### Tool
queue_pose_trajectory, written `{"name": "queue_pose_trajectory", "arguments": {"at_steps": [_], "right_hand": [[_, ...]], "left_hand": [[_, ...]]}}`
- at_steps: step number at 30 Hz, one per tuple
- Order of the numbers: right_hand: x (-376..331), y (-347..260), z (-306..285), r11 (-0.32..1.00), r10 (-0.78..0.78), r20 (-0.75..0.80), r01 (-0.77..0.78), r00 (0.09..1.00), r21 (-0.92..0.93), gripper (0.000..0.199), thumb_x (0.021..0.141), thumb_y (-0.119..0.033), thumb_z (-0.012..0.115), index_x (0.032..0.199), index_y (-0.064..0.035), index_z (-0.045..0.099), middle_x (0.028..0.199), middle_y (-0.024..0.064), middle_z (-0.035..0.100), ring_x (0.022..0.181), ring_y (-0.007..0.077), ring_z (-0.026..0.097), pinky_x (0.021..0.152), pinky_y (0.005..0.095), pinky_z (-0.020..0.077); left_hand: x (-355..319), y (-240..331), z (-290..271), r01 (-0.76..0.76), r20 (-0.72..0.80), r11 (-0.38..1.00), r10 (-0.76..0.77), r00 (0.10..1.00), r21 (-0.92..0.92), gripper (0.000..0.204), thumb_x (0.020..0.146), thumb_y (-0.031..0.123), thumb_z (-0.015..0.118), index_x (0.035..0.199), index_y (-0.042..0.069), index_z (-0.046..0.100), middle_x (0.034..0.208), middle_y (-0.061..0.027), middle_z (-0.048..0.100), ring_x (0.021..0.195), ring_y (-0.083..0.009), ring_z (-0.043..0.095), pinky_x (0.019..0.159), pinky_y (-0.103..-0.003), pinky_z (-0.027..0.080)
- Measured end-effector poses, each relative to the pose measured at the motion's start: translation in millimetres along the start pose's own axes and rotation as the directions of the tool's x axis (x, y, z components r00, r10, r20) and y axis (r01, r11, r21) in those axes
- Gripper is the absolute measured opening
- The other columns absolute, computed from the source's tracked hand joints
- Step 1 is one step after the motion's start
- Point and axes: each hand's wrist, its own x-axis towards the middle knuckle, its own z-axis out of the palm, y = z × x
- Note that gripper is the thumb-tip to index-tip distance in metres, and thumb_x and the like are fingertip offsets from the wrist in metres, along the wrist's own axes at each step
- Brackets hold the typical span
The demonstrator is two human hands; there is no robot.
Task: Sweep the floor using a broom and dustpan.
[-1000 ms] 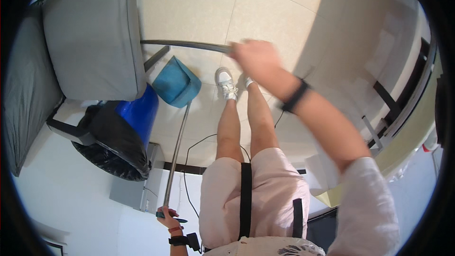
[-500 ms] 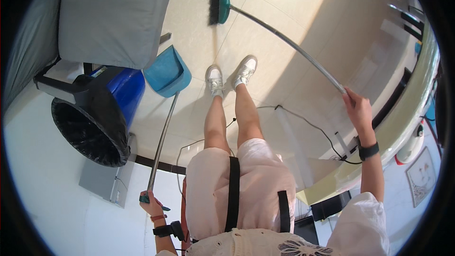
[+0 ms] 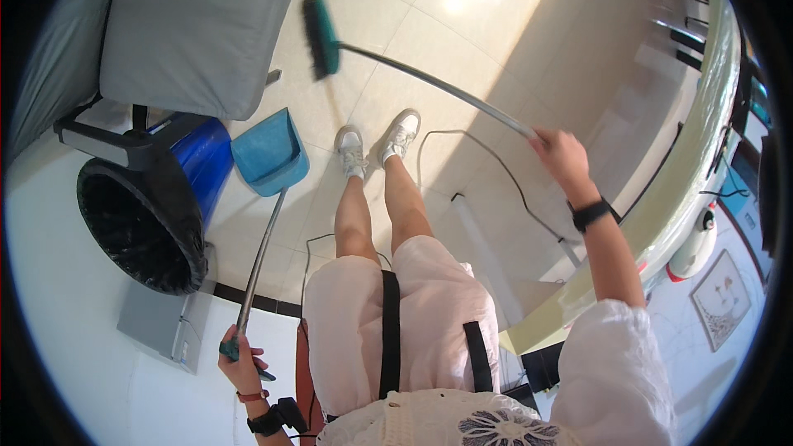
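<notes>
My right hand [image 3: 562,163] is closed around the upper end of a long metal broom handle. The broom [image 3: 329,37] has a green head with dark bristles, slightly blurred, over the tiled floor ahead of my feet. In my left hand [image 3: 241,361], closed as well, is the green grip of a long-handled dustpan. The blue dustpan [image 3: 271,153] rests on the floor left of my shoes, its open side facing away from me. A short gap of floor separates the broom head from the pan.
A grey cushioned seat [image 3: 194,25] stands at the far left. Beside the dustpan is a blue and black trash bin [image 3: 206,157] lined with a black bag. A dark cable [image 3: 487,153] curves over the floor at right, near a table [image 3: 661,231] with a plastic-covered edge.
My right hand has moved left and a little forward of my body, bringing the broom head left and nearer toward the dustpan. The left hand still holds the dustpan.
</notes>
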Motion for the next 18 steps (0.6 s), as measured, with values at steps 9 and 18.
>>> {"name": "queue_pose_trajectory", "arguments": {"at_steps": [9, 18], "right_hand": [[-136.1, 34.1, -16.4, 0.990, 0.098, -0.114, -0.109, 0.989, -0.093, 0.028, 0.065, -0.022, 0.064, 0.088, -0.0080, 0.054, 0.070, 0.0109, 0.056, 0.064, 0.0286, 0.055, 0.054, 0.0357, 0.0436], [-173.0, -12.7, -2.5, 0.611, 0.281, 0.565, -0.598, 0.776, 0.518, 0.036, 0.072, -0.033, 0.062, 0.063, -0.0018, 0.048, 0.047, 0.0006, 0.043, 0.038, 0.0082, 0.041, 0.034, 0.0252, 0.0319]], "left_hand": [[-18.2, 32.2, 1.1, -0.003, 0.267, 0.993, -0.030, 0.963, 0.122, 0.040, 0.076, 0.006, 0.051, 0.115, 0.001, 0.043, 0.067, -0.0063, 0.057, 0.040, -0.0120, 0.053, 0.034, -0.018, 0.040], [-39.2, 52.9, 32.9, -0.429, 0.317, 0.840, 0.329, 0.890, 0.333, 0.025, 0.072, 0.006, 0.056, 0.096, 0.001, 0.057, 0.060, -0.0043, 0.054, 0.042, -0.0092, 0.048, 0.040, -0.020, 0.043]]}}
